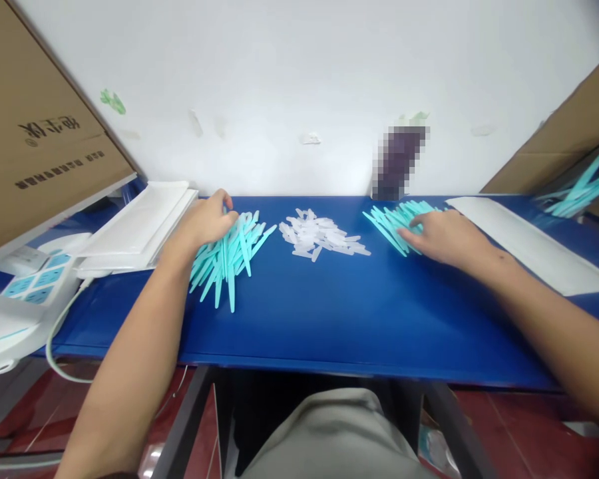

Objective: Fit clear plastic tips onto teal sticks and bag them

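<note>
My left hand [208,219] is over the upper left part of a pile of slim teal plastic sticks [232,259]. Its thumb and curled index finger show a gap between them, with nothing visible in it; the other fingers are hidden. On the other side, my right hand [442,234] reaches over a second pile of teal sticks [392,223], thumb and forefinger apart at the pile's right side. I cannot make out any stick held in it. Between the two piles lies a loose heap of small, translucent white plastic pieces [319,233], touched by neither hand.
The blue tabletop [319,313] meets a white wall [289,86]. White trays [134,226] are stacked at left, near a power strip [40,283] with a cable. A long white strip [524,246] lies at right. Cardboard [44,133] stands at left; more teal sticks [586,183] lie far right.
</note>
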Motion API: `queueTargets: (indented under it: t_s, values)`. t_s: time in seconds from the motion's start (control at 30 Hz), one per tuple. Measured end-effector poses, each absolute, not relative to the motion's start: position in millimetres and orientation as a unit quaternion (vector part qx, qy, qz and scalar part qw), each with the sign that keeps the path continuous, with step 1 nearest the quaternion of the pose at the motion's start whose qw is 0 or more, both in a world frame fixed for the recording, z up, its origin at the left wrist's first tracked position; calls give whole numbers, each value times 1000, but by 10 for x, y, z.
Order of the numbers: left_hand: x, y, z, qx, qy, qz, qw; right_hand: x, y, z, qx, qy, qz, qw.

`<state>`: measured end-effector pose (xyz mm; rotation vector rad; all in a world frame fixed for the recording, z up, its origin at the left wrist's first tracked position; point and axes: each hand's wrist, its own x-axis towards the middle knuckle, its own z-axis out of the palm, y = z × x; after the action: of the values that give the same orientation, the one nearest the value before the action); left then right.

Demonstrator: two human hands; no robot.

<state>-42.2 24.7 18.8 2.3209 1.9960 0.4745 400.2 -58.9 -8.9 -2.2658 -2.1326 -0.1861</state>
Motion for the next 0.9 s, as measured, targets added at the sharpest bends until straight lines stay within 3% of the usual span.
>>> queueTargets:
  t_s: [0.2,0.4,0.6,0.9]
  values:
    - [-357,210,90,756,645,110,-17,4019,-573,-112,-717,-694,-55,14]
    - [-238,106,177,738,622,249,-82,4046,-534,-143,-729,-681,-58,33]
    - [71,-111,153,789,515,334,-11,4066,-516,-183,-729,-681,-48,38]
    - [512,-353,-125,941,293,157,-62,4013,-556,-212,-716,-695,-69,-6]
